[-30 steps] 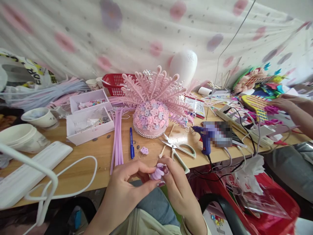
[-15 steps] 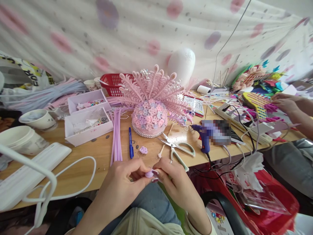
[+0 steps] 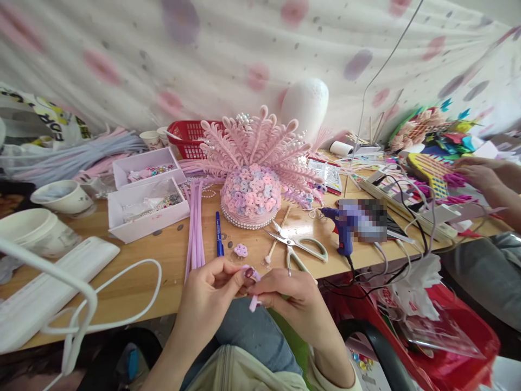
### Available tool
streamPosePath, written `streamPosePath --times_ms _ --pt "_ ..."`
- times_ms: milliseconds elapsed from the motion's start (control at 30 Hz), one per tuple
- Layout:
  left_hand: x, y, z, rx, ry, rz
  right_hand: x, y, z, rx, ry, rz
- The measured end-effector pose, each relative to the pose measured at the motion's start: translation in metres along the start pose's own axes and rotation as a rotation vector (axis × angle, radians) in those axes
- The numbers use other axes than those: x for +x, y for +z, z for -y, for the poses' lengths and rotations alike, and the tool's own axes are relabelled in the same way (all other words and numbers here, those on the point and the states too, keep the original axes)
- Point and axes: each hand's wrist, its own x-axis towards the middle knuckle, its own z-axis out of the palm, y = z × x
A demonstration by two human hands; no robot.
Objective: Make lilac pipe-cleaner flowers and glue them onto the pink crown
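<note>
Between my fingertips is a lilac pipe cleaner (image 3: 253, 304), bent into a small loop, with a short end pointing down. My left hand (image 3: 214, 296) pinches one side of it with thumb and forefinger. On the other side my right hand (image 3: 291, 296) grips it, partly hiding it. A finished-looking lilac flower (image 3: 241, 250) lies on the table just beyond my hands. Beside it are a blue marker (image 3: 219, 233) and a bundle of straight lilac pipe cleaners (image 3: 196, 228). Behind stands a dome of pastel flowers (image 3: 251, 190) with pink feathery plumes (image 3: 260, 136).
White-handled scissors (image 3: 299, 247) and a purple glue gun (image 3: 342, 228) lie to the right. Two white boxes (image 3: 146, 212) of beads and a white power strip (image 3: 61, 293) are at left. Another person's hands (image 3: 478, 174) work at far right, near cables (image 3: 415, 212).
My left thumb has rolled over the top of the pipe cleaner, and its short end now hangs below my right fingers. The view has shifted slightly.
</note>
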Motion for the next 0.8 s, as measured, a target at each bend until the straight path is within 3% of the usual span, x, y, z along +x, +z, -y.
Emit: streamPosePath --times_ms 167,333,567,633,733,800 --pt "-0.012 0.007 -0.005 -0.038 -0.003 -0.084 -0.001 0.001 0.007 -0.151 0.122 -0.016" --pt "-0.017 0.005 -0.003 0.006 -0.004 -0.088 0.002 0.005 0.021 -0.223 0.173 -0.034" --pt "-0.019 0.007 0.007 0.261 0.354 -0.141 -0.001 0.015 0.025 -0.276 0.237 -0.102" --pt "-0.016 0.007 0.01 0.196 0.311 -0.125 -0.004 0.016 0.026 -0.269 0.231 -0.043" --pt "-0.012 0.006 0.012 0.036 0.13 -0.124 -0.006 0.015 0.026 -0.255 0.166 0.094" --pt "-0.01 0.007 0.011 -0.036 0.058 -0.136 -0.006 0.014 0.026 -0.249 0.147 0.12"
